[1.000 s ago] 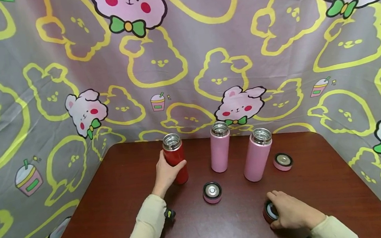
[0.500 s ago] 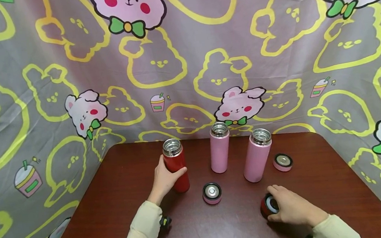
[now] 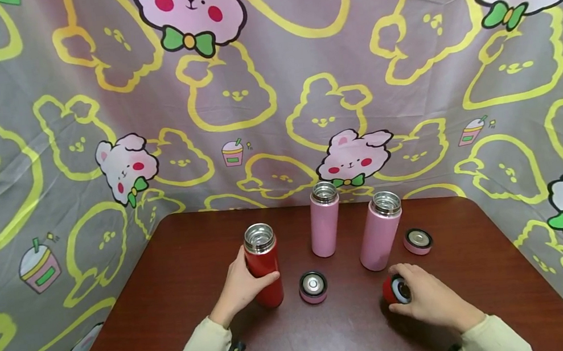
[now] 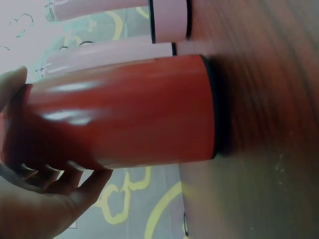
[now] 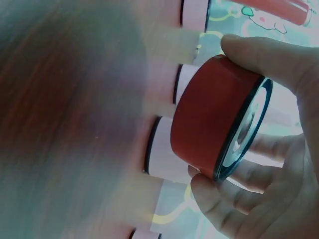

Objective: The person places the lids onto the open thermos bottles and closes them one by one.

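Red flask [image 3: 263, 266], open-topped, upright on desk [image 3: 181, 300], left hand [image 3: 239, 286] fingers curled around its body; red lid [image 3: 395, 290] tilted off desk, pinched by right hand [image 3: 428, 300] fingers beside pink flask [image 3: 380, 231].

We see a red flask [image 3: 263, 269], a red lid [image 3: 393, 289], two pink flasks [image 3: 324, 219], pink lids [image 3: 314, 286], a dark brown table [image 3: 179, 283], and grey cloth [image 3: 262, 86] with yellow and pink bunnies.
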Available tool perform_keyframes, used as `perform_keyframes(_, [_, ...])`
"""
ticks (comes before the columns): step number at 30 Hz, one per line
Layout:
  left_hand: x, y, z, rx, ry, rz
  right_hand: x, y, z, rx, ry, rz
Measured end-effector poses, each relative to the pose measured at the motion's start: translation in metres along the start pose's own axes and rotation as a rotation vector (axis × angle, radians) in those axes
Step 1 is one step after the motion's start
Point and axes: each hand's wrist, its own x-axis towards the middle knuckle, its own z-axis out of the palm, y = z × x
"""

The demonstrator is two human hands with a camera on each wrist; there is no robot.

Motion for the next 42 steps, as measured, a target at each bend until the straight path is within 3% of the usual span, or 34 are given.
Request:
perform_keyframes(7, [-0.017, 0.006, -0.003, -0.001, -0.061, 0.056, 0.003, -0.002, -0.004, -0.018, 0.089, -0.078])
perform_keyframes(17, [-0.033, 0.019, 0.003, -0.040, -0.167, 0.120, 0.012, -0.010, -0.016, 0.003, 0.127, -0.084])
perform_keyframes(31, [-0.043, 0.030, 0.026, -0.106, -0.259, 0.226, 0.027, -0.021, -0.031, 0.072, 0.121, -0.091])
perform_keyframes(42, [-0.043, 0.044, 0.050, -0.133, -0.328, 0.313, 0.038, -0.028, -0.042, 0.072, 0.144, -0.173])
